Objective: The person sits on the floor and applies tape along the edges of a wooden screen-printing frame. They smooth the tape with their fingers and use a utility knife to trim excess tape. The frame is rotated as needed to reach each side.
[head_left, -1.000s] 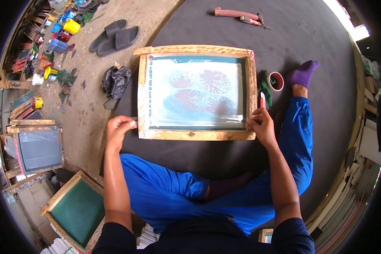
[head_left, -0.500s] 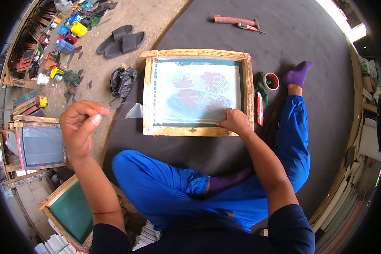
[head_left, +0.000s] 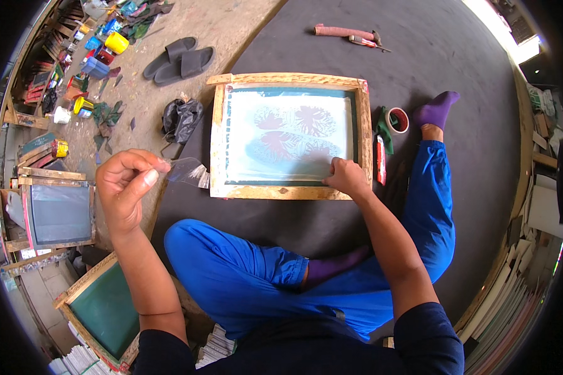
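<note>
Your left hand (head_left: 128,187) moved left, pinching see-through film (head_left: 186,170); hard pulling could tear it. How your right hand (head_left: 349,177) gripped, I couldn't tell.

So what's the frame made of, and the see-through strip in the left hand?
The frame looks like mostly bare, matte wood: it's pale tan with a dark knot. The see-through strip is probably thin, shiny plastic, maybe tape: it's clear, with whitish streaks at one end.
</note>
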A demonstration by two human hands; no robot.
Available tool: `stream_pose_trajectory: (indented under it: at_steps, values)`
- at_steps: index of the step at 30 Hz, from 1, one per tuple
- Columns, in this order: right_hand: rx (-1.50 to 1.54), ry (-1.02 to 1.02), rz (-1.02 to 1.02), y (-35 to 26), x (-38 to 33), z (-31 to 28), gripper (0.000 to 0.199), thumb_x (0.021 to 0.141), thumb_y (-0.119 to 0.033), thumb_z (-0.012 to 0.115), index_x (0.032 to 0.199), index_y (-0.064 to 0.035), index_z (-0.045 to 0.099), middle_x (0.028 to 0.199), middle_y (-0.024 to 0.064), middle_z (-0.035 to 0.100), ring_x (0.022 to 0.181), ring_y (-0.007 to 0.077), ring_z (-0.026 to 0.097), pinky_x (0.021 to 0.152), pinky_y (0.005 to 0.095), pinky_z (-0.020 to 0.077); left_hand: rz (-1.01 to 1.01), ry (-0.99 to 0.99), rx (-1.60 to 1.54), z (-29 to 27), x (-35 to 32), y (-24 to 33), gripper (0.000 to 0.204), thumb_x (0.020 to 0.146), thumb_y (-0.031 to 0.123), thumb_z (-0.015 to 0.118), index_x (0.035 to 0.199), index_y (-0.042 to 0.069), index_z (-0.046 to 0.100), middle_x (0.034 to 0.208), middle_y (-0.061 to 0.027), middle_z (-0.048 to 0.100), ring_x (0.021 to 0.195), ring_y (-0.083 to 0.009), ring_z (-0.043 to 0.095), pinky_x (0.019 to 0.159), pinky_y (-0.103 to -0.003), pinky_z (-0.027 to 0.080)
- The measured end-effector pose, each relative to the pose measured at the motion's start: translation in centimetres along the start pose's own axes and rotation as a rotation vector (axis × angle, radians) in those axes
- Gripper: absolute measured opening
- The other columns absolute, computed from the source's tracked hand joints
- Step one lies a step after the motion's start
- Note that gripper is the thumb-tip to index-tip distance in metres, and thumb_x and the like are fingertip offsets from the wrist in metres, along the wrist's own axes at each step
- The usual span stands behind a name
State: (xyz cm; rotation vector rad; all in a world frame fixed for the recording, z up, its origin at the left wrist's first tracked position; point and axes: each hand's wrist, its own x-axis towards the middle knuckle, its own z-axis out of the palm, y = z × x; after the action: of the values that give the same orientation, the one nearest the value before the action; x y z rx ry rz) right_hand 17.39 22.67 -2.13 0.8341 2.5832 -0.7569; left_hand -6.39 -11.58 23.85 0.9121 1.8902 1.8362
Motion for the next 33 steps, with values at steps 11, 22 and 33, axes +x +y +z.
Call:
stream_pose_trajectory:
  at_steps: [11, 22, 33]
  values:
    - [-0.013, 0.010, 0.027, 0.0, 0.1, 0.2, 0.020, 0.079, -0.017, 0.068, 0.095, -0.0066, 0.073, 0.095, 0.0226, 0.075, 0.095, 0.0428, 0.073, 0.086, 0.0516, 0.0580, -0.004, -0.009, -0.033, 0.2, -0.2, -0.6, 0.009, 0.083, -0.005, 0.068, 0.091, -0.001, 0.065, 0.097, -0.0178, 0.072, 0.088, -0.0245, 0.072, 0.086, -0.038, 0.057]
    - [0.192, -0.061, -0.104, -0.5, 0.7, -0.2, 0.025, 0.082, -0.015, 0.062, 0.102, -0.0056, 0.073, 0.102, 0.0233, 0.075, 0.098, 0.0416, 0.073, 0.087, 0.0493, 0.0582, -0.062, -0.022, -0.001, 0.5, -0.7, -0.2, 0.011, 0.082, 0.002, 0.070, 0.092, 0.001, 0.065, 0.097, -0.0162, 0.070, 0.091, -0.0264, 0.070, 0.089, -0.043, 0.055]
    - [-0.289, -0.377, -0.213, -2.9, 4.8, -1.2, 0.033, 0.094, -0.019, 0.059, 0.121, -0.0114, 0.077, 0.126, 0.0084, 0.075, 0.110, 0.0307, 0.074, 0.088, 0.0479, 0.0586, -0.006, -0.023, -0.093, 1.3, -0.5, 0.4, 0.008, 0.083, -0.002, 0.070, 0.090, -0.001, 0.066, 0.093, -0.0179, 0.072, 0.086, -0.0243, 0.072, 0.084, -0.037, 0.058]
